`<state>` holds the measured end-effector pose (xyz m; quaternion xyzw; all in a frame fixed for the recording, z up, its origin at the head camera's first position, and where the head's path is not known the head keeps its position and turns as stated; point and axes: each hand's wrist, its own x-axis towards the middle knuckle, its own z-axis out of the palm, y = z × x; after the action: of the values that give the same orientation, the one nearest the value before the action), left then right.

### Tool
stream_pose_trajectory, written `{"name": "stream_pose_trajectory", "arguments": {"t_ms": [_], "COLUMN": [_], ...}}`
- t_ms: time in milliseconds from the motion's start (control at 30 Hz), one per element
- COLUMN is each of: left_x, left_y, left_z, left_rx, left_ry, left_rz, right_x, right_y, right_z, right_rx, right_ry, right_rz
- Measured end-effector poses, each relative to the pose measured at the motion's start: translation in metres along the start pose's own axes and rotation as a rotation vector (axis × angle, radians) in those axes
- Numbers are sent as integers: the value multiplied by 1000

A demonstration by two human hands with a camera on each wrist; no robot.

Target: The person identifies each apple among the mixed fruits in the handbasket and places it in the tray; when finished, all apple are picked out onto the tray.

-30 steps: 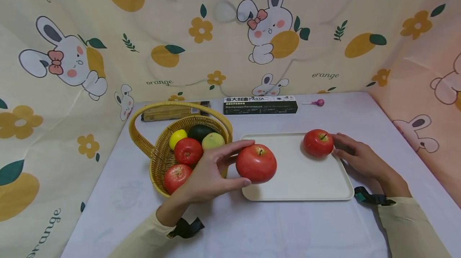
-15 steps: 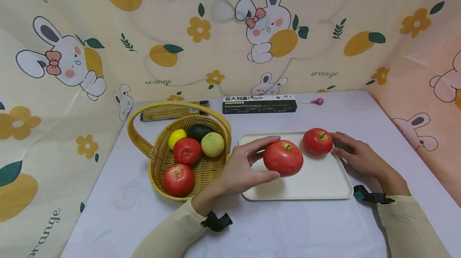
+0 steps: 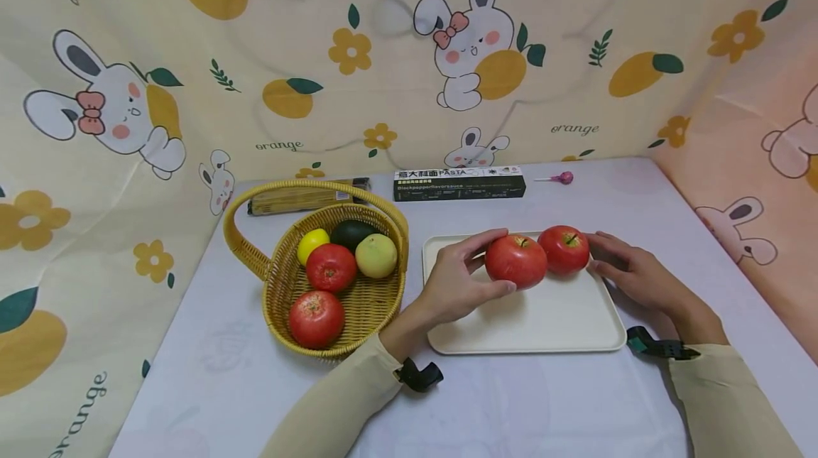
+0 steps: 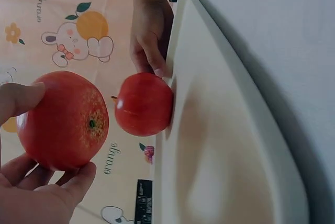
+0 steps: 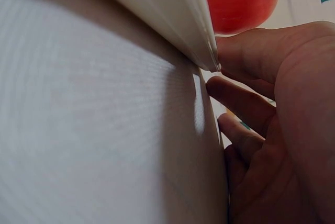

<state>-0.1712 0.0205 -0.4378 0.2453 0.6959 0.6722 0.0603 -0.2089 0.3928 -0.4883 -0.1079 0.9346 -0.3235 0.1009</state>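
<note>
My left hand (image 3: 456, 280) holds a red apple (image 3: 516, 260) between thumb and fingers, above the white tray (image 3: 543, 330). In the left wrist view that apple (image 4: 64, 121) is raised off the tray surface. A second red apple (image 3: 564, 250) rests at the tray's back right. Beside it, my right hand (image 3: 645, 287) lies at the tray's right edge with fingers relaxed. The right wrist view has the thumb of my right hand (image 5: 282, 109) against the tray rim (image 5: 209, 51), with the other fingers loosely bent below.
A wicker basket (image 3: 271, 302) with a tall handle stands left of the tray, holding two red fruits, a yellow one, a dark one and a pale green one. Behind are a pasta packet (image 3: 300, 199), a black pasta box (image 3: 459, 188) and a pink lollipop (image 3: 565, 177).
My left hand has carried its apple rightward from beside the basket to over the tray, close to the other apple. My right hand has stayed by the tray's edge.
</note>
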Motion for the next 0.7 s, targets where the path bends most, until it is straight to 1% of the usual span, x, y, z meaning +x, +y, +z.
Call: {"name": "stream_pose_trajectory", "arguments": {"t_ms": [100, 233, 433, 567, 700], "left_x": [7, 17, 28, 33, 35], "left_y": [-7, -16, -28, -32, -34], "left_z": [3, 6, 11, 12, 13], "left_rx": [15, 59, 95, 143, 203], "left_ry": [36, 79, 118, 128, 107], "left_rz": [-41, -106, -184, -215, -224], "right_x": [1, 1, 2, 2, 1], "right_y": [0, 0, -1, 0, -1], "right_z": [0, -1, -1, -1, -1], "right_rx": [-3, -11, -11, -18, -17], "right_ry": [-4, -8, -3, -6, -7], "right_rz": [-4, 1, 3, 8, 7]}}
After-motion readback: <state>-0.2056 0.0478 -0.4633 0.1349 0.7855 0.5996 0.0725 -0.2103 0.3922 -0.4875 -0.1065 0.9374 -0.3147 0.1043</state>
